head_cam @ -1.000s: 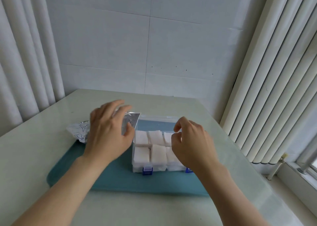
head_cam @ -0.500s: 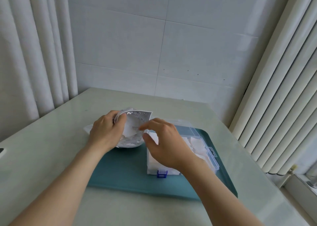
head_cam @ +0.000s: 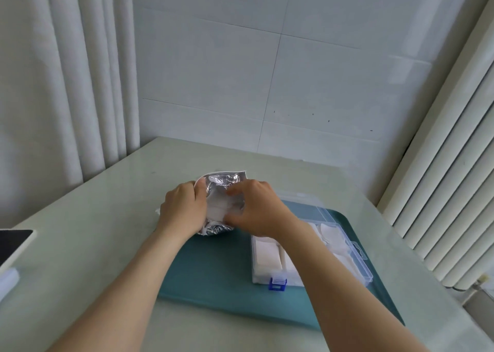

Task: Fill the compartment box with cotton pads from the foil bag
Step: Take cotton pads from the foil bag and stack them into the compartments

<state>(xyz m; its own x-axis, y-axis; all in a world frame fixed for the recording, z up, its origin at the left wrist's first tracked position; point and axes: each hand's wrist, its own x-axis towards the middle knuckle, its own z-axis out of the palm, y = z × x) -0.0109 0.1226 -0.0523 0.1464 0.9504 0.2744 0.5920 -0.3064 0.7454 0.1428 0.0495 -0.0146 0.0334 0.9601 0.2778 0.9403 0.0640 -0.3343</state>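
The left hand (head_cam: 181, 210) grips the foil bag (head_cam: 224, 179) upright at the mat's (head_cam: 213, 271) far edge, mouth facing us; the right hand (head_cam: 256, 212) pinches cotton pads (head_cam: 217, 211) inside it; the compartment box (head_cam: 358, 258) lies alongside, its length running away.

A home-like room: white curtains (head_cam: 80, 84), tiled wall (head_cam: 267, 71), radiator (head_cam: 443, 180) (white, ribbed), pale table (head_cam: 80, 239).

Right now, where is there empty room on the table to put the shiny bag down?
Bare teal mat lies between the crinkled silver foil bag, the clear plastic compartment box and both forearms. The pale green table is free behind the bag and left of the left hand. Crowded: the pad-filled box.
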